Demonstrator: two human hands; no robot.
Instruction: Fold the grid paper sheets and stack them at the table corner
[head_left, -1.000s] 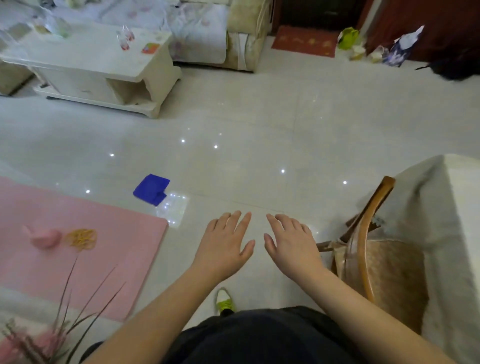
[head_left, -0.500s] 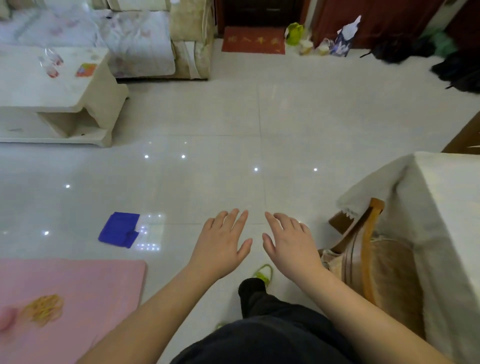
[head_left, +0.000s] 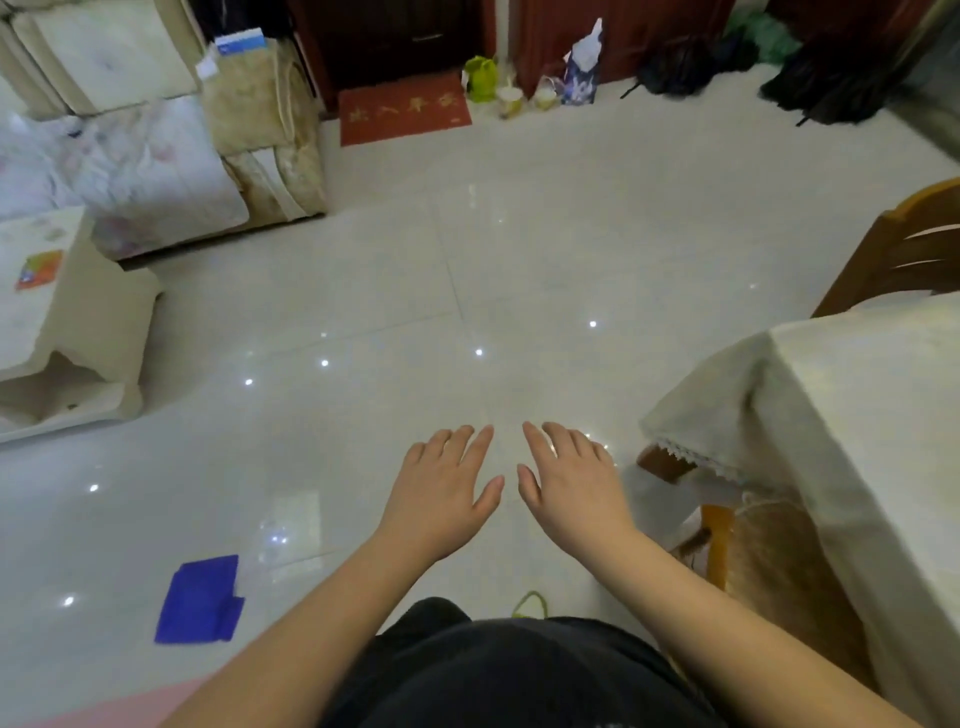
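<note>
Head view looks down over pale floor tiles (head_left: 519, 270). Far to the left of the left hand (head_left: 441, 488) stands a white low table (head_left: 57, 332), a small coloured card (head_left: 39, 269) lying on its top, and beyond that a sofa (head_left: 156, 156) with a crumpled sheet on the seat. Down and to the left of that hand, a blue folded piece (head_left: 200, 600) lies flat on the tiles, well apart from the fingers. Ahead of both hands, at the far wall, a red doormat (head_left: 402, 109) lies by a dark door.

Left hand is held out palm down, fingers straight and slightly spread, holding nothing. Just beside it, thumbs near but not touching, the right hand (head_left: 569, 491) is the same: flat, fingers extended, holding nothing. Both hover over bare tile.

Right of the right hand, a wooden chair (head_left: 727, 551) with a woven seat is tucked under a table (head_left: 857, 415) covered by a cream cloth with a lace edge; its near corner hangs just beside that hand. No grid paper shows on the part of the tabletop in view, nor in either hand; whether the blue piece is one of the sheets cannot be told.
</note>
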